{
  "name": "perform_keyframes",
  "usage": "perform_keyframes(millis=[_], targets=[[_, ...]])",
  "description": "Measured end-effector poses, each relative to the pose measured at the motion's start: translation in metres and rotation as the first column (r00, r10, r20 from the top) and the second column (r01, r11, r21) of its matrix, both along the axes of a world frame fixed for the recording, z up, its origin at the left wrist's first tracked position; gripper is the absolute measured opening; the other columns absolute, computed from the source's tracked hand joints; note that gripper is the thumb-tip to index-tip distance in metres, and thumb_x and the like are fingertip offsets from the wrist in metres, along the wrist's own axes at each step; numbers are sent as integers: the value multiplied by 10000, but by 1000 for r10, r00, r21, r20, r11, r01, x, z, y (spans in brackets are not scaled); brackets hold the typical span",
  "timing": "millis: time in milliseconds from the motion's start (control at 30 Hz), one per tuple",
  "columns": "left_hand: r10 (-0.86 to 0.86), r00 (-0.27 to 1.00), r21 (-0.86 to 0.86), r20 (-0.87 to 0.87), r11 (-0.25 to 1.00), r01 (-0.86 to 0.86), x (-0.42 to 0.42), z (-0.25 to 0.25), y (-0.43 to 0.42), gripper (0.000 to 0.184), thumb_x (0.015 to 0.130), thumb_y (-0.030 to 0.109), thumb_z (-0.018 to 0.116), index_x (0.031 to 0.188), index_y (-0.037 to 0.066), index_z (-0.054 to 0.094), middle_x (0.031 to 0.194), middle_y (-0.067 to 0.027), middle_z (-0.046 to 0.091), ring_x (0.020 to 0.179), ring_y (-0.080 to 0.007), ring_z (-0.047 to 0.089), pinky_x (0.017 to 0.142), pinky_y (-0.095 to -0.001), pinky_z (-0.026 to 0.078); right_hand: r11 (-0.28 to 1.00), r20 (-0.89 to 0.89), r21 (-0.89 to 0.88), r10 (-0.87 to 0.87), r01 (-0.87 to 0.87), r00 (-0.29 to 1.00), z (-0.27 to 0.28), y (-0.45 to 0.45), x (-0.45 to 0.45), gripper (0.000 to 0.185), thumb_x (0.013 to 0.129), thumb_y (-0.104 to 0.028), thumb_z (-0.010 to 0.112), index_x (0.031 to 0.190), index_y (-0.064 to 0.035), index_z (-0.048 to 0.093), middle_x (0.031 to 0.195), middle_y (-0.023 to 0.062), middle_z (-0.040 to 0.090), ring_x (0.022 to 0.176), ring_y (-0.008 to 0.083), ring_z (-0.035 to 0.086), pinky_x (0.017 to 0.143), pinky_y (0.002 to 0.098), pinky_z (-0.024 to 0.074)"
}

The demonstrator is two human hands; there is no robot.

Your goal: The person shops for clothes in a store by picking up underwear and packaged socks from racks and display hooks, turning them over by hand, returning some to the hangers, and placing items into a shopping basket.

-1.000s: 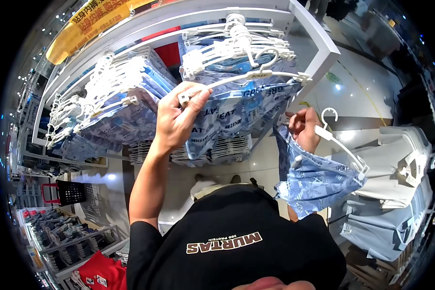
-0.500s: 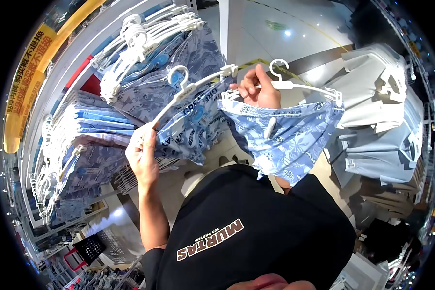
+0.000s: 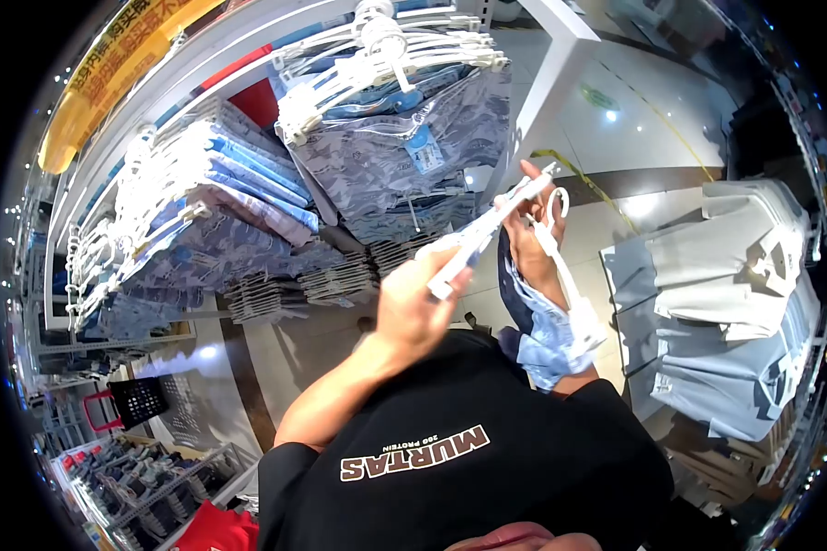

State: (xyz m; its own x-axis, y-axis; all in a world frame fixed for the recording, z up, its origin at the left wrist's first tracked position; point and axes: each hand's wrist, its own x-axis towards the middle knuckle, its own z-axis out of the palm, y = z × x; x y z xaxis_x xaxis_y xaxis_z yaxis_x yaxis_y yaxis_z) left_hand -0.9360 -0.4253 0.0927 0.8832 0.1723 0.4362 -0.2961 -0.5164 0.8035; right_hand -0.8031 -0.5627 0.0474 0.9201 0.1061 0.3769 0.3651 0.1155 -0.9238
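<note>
My left hand (image 3: 413, 308) is closed around one end of a white clip hanger (image 3: 496, 228), which is seen nearly edge-on and slants up to the right. Fingers of my right hand (image 3: 531, 241) are at that hanger's far end. A second white hanger (image 3: 560, 257) rests on my right hand, its hook by the fingers. Light-blue patterned underpants (image 3: 551, 335) hang from it over the right forearm, bunched and side-on. Dark blue cloth shows beside the right wrist; which hanger it belongs to, I cannot tell.
Ahead, a white rack frame (image 3: 560, 64) bears several grey-blue patterned underpants (image 3: 395, 151) on white hangers. More folded blue pairs (image 3: 257, 179) hang left. Pale shirts (image 3: 726, 266) hang at the right. A black basket (image 3: 140, 401) and a bin of dark clothing (image 3: 147, 477) are lower left.
My left hand has moved right and brought its hanger against my right hand. Both hangers have turned from face-on to nearly edge-on. The view has shifted, showing more rack.
</note>
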Motion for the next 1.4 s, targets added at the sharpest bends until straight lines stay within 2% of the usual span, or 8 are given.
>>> perform_keyframes(millis=[67,267,533,833,1067,1200,1233,1400], targets=[[-76,993,224,95,973,53,-6,4,-10,293,845,103,705,1107,-7,633,806,-127,645,672,-267,626,622,-352,491,980,113,-159,-98,116,989,0,-2,0,360,846,-46,721,1191,-38,620,808,-5,528,747,90,501,677,236,432],[-313,944,178,104,940,292,-17,-12,-19,689,636,72,771,1280,14,533,1084,-120,614,940,-307,615,791,-383,485,958,170,-193,-180,212,969,8,-7,-1,213,937,-162,648,1110,-38,659,895,59,570,811,149,535,729,289,444],[-360,919,215,-163,896,389,-17,-83,-19,388,768,75,703,1143,76,607,1217,-87,568,1133,-296,540,942,-402,429,959,-124,259,-82,112,989,-6,3,-8,371,1007,-315,544,1189,5,585,924,54,581,900,139,547,876,305,440],[-532,827,-257,-181,837,482,-35,-73,-8,142,828,94,740,867,42,614,997,-86,699,935,-245,648,845,-378,472,808,-370,579,143,108,918,13,3,-11,438,1011,-372,510,1257,-10,513,906,51,547,880,184,616,808,316,536],[-699,681,-860,-217,467,205,-55,-56,1,144,925,114,668,915,23,557,910,-44,647,819,-72,565,719,-237,445,912,-371,382,2,150,929,12,8,-13,397,1029,-341,482,1228,-3,538,976,54,538,935,190,599,850,322,511],[-358,920,-850,-160,525,56,-49,-67,3,126,965,113,615,948,28,523,786,46,511,681,-10,419,591,-190,340,896,59,-418,-136,148,989,18,-14,-4,276,961,-271,611,911,0,593,1040,92,543,895,212,555,839,382,440],[-265,942,-840,-207,542,-32,-47,-67,7,127,974,130,604,946,33,526,759,48,514,653,-6,422,570,-192,341,938,131,-206,-257,279,958,-6,-5,1,259,892,-220,706,781,-14,595,1006,95,539,913,215,518,823,383,416],[-5,953,-879,-304,386,-279,-44,-85,23,181,979,197,606,976,28,542,755,40,530,634,-31,451,584,-190,369,829,596,-397,-94,394,798,28,3,12,322,770,-122,793,603,-61,525,694,42,534,777,246,550,829,432,442]])
